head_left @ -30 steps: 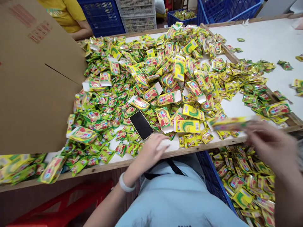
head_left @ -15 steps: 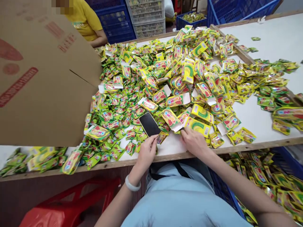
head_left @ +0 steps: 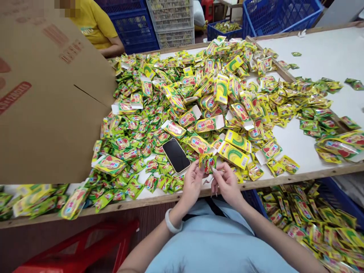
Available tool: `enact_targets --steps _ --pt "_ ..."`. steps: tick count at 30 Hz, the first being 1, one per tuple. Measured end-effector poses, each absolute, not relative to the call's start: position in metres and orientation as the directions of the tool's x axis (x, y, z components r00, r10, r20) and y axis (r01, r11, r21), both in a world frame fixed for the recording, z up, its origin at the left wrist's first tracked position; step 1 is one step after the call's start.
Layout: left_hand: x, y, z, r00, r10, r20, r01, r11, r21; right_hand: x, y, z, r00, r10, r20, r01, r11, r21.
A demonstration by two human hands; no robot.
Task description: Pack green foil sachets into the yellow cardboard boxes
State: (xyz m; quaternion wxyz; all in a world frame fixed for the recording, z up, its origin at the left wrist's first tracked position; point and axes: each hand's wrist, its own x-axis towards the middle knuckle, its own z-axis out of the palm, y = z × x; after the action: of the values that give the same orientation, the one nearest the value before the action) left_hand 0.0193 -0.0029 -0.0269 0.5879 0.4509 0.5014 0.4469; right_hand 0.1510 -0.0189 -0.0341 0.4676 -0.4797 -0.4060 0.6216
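My left hand and my right hand are together at the table's near edge, both pinching one small green and yellow sachet held just above the white table. A black phone lies face up right beside my left hand. Small yellow and green cartons, some with open white flaps, lie just beyond my right hand. A big heap of the same sachets covers the table in front of me.
A large brown cardboard box flap leans over the table's left side. A blue crate of filled cartons stands low at my right. A person in a yellow shirt sits across the table. Blue and white crates stand behind.
My right hand came back from the crate side to the table edge. Both hands then lifted one sachet from the pile and now hold it between them.
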Motion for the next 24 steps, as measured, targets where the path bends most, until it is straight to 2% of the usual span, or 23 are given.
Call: enact_targets --steps 3,5,7,9,11,14,16,18,20,22,24 --pt "0.016 -0.007 -0.026 0.133 0.984 -0.121 0.022 0.119 0.993 0.162 -0.025 -0.036 -0.020 0.993 -0.120 0.050 -0.119 -0.992" --pt "0.009 -0.012 -0.023 0.276 0.956 -0.100 0.142 0.062 0.988 0.182 -0.027 -0.032 0.031 0.999 -0.024 0.246 -0.031 -0.969" --pt "0.002 -0.018 -0.016 0.449 0.886 -0.116 0.297 -0.025 0.954 0.203 -0.028 -0.027 -0.095 0.995 0.001 0.320 0.031 -0.947" --pt "-0.003 -0.018 -0.008 0.557 0.817 -0.150 0.449 -0.144 0.882 0.217 -0.029 -0.024 -0.318 0.947 -0.045 0.294 0.053 -0.954" --pt "-0.008 -0.007 0.001 0.615 0.775 -0.148 0.540 -0.276 0.795 0.225 -0.030 -0.025 -0.404 0.912 -0.075 0.295 0.052 -0.954" --pt "-0.014 0.032 0.015 0.675 0.738 -0.001 0.569 -0.520 0.637 0.228 -0.031 -0.030 -0.298 0.950 -0.092 0.285 -0.003 -0.958" --pt "-0.015 0.066 0.022 0.708 0.700 0.090 0.599 -0.664 0.447 0.230 -0.031 -0.032 -0.208 0.971 -0.117 0.215 -0.072 -0.974" --pt "-0.012 0.096 0.027 0.754 0.655 0.054 0.619 -0.735 0.278 0.232 -0.032 -0.034 -0.142 0.979 -0.145 0.149 -0.124 -0.981" --pt "-0.008 0.116 0.030 0.766 0.643 -0.016 0.637 -0.755 0.156 0.234 -0.032 -0.034 -0.107 0.983 -0.149 0.119 -0.136 -0.983" --pt "-0.006 0.124 0.032 0.741 0.672 -0.025 0.670 -0.735 0.108 0.238 -0.034 -0.031 -0.082 0.988 -0.129 0.096 -0.121 -0.988" --pt "-0.007 0.121 0.033 0.702 0.711 0.035 0.693 -0.694 0.195 0.242 -0.035 -0.026 -0.049 0.993 -0.108 0.045 -0.106 -0.993"
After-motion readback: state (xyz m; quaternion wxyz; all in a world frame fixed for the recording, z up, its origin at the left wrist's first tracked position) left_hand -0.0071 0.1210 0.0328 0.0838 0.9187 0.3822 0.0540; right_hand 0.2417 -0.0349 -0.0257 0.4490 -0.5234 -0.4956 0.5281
